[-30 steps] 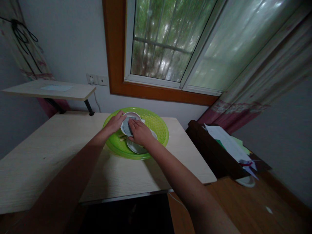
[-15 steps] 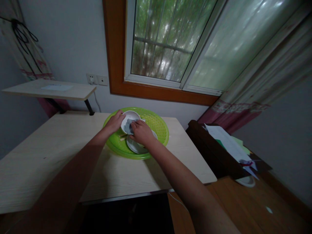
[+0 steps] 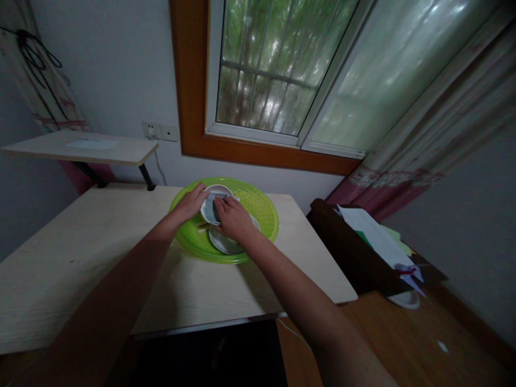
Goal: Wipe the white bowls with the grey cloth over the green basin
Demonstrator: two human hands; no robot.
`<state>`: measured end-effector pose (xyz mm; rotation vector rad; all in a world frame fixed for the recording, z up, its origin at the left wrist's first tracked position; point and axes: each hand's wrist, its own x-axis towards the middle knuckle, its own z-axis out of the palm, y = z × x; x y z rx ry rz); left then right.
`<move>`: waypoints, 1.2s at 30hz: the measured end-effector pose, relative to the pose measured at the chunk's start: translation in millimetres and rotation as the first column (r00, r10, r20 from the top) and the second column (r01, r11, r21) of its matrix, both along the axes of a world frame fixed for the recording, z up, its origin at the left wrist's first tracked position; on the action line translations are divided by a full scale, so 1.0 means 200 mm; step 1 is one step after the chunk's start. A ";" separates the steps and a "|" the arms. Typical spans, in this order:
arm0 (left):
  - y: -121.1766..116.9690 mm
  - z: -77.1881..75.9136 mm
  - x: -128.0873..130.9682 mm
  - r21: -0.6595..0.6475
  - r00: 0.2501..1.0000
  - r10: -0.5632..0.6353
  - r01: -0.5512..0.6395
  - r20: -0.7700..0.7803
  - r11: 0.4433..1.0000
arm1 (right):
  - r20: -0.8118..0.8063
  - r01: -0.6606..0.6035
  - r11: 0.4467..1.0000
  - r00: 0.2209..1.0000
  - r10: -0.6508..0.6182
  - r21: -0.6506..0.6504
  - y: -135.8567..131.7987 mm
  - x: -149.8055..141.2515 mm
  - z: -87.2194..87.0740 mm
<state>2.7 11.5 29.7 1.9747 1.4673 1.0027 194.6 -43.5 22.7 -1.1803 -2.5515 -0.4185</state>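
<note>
- Left hand (image 3: 192,204): fingers curled around the left rim of the white bowl (image 3: 220,189); the bowl is in its hold.
- Right hand (image 3: 234,217): palm down, fingers extended and close together, pressed onto the grey cloth (image 3: 211,208). The hand is flat rather than closed; whether any cloth is pinched under the palm cannot be told.
- Cloth: spread inside the bowl, between the bowl surface and the right fingers.
- Bowl: located over the left half of the green basket (image 3: 266,212), inner side facing up. Contact with the items below it cannot be told.
- Plate (image 3: 221,245): in the basket, on the near side of the bowl, partly covered by the right hand.
- Pale sticks (image 3: 202,228): in the basket, left of the plate.
- Basket: stands on the light wooden table (image 3: 205,301), near its far edge.
- Raised shelf (image 3: 129,152): at the far left of the table, carrying a sheet of paper (image 3: 92,144).
- Window (image 3: 274,70): in the wall beyond the table.
</note>
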 end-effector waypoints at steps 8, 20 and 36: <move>0.01 0.00 -0.01 0.010 1.000 0.017 -0.016 -0.014 1.000 | -0.005 0.021 1.000 1.000 -0.021 -0.008 0.00 0.00 0.01; 0.02 -0.02 0.00 -0.012 1.000 -0.006 0.006 -0.016 1.000 | -0.032 -0.038 0.997 0.999 0.036 -0.060 0.01 0.01 0.00; 0.01 0.00 -0.02 0.008 0.994 0.111 -0.111 -0.007 0.994 | 0.021 0.057 0.998 0.998 -0.056 -0.037 0.00 -0.01 0.05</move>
